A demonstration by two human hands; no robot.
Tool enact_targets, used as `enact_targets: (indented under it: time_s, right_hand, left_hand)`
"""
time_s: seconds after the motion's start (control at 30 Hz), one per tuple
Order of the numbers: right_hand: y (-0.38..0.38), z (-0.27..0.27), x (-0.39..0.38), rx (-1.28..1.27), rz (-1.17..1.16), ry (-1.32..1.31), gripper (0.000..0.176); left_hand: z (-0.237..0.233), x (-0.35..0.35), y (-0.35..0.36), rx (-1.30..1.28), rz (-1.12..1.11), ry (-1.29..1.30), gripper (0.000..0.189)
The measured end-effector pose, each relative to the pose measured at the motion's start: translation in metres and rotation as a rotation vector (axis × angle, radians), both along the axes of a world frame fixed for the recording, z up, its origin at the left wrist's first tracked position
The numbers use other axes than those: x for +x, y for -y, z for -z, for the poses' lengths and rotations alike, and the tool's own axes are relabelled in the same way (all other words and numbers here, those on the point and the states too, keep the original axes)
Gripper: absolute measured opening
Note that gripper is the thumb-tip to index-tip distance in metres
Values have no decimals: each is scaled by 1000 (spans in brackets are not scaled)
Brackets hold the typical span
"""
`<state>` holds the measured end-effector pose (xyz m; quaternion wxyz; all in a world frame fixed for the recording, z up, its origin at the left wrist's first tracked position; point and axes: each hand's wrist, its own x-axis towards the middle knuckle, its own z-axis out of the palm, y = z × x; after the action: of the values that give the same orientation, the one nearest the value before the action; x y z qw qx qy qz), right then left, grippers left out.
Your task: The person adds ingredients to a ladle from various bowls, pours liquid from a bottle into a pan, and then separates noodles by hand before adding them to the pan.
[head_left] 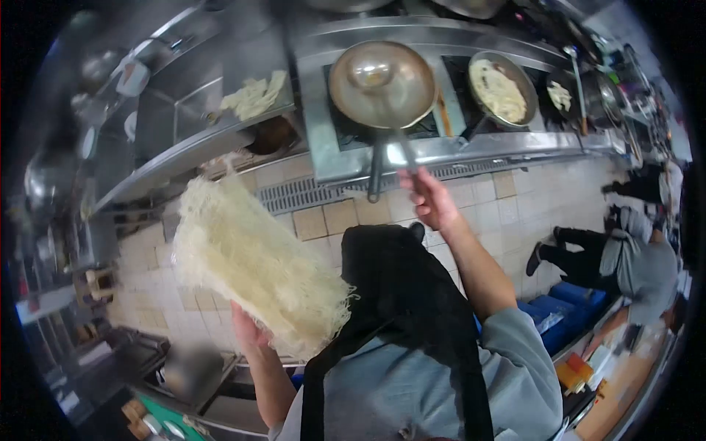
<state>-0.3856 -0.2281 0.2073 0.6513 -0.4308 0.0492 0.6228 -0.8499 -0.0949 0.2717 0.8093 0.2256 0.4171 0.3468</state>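
Holding pale noodles [254, 264] in the left hand [248, 329].

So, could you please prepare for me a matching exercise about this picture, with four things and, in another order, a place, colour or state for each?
Things:
1. Noodle bundle
2. Ladle
3. Apron
4. Pan just right of the wok

Descriptions:
A. Black
B. Round end over or inside the wok
C. Has pale food in it
D. Held in the left hand

Right pairs: 1-D, 2-B, 3-A, 4-C
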Motion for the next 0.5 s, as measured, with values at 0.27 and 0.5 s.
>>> enact_targets:
  time_s: [0.27, 0.5]
  right_hand:
    - [14, -58, 0, -215, -89, 673, 25]
    - [107, -90, 38, -420, 120, 1034, 37]
  left_hand:
    - [10, 11, -12, 93, 114, 200, 57]
    - [-13, 75, -23, -7, 110, 212, 59]
